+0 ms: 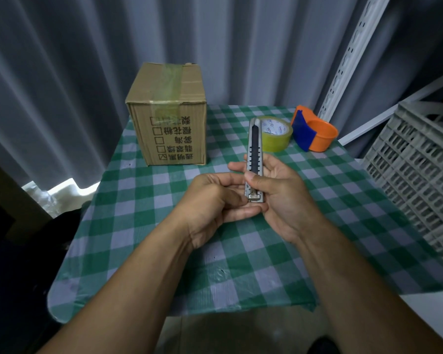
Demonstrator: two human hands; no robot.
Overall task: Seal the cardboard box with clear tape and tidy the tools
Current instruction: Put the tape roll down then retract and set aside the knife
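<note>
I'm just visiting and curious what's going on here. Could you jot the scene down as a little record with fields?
surface: table with green checked cloth
box: closed, tape across top, rear left of the table
knife: held upright in right hand, no blade seen sticking out
left hand: fingers touching knife's lower end
tape roll: lying flat behind the hands
orange dispenser: right of the roll
crate: grey, at right edge

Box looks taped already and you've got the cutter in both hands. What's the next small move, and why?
Probably set the cutter down beside the tape roll and orange dispenser. Tape already runs over the box top and down its front, no blade shows, and the right hand holds it with the left hand at its base.
</note>
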